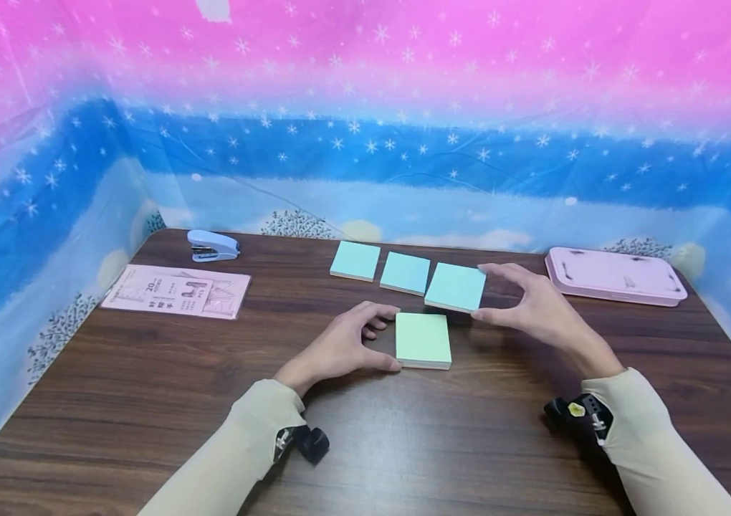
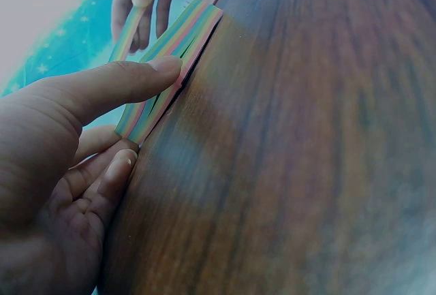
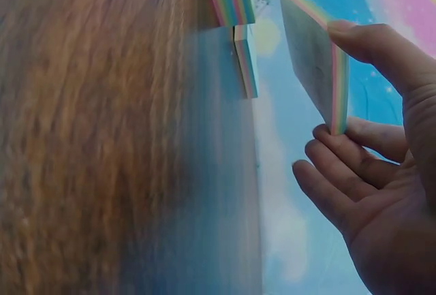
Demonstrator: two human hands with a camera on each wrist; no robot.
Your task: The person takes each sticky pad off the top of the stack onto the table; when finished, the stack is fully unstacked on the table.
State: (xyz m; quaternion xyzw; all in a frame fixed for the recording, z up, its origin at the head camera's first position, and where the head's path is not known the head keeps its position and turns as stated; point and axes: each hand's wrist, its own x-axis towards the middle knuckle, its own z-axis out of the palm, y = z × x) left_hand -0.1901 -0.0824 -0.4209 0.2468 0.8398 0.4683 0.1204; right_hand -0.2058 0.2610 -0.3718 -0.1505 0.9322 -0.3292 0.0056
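Note:
In the head view, my left hand (image 1: 346, 344) grips the left side of a green-topped stack of sticky note pads (image 1: 423, 338) on the table. The thumb is at its near corner and a finger at its far corner. The left wrist view shows the stack's striped rainbow edge (image 2: 160, 97), with thin gaps between layers. My right hand (image 1: 536, 304) pinches a light blue-green sticky note pad (image 1: 456, 287) between thumb and fingers. In the right wrist view this pad (image 3: 313, 56) is raised off the table, its greyish underside showing. Two more blue-green pads, a left one (image 1: 355, 260) and a middle one (image 1: 405, 272), lie beside it.
A pale blue stapler (image 1: 213, 246) stands at the back left, above a pink printed packet (image 1: 177, 292). A pink case (image 1: 615, 276) lies at the back right. Patterned cloth (image 1: 365, 143) surrounds the brown wooden table (image 1: 365, 444) on the back and sides.

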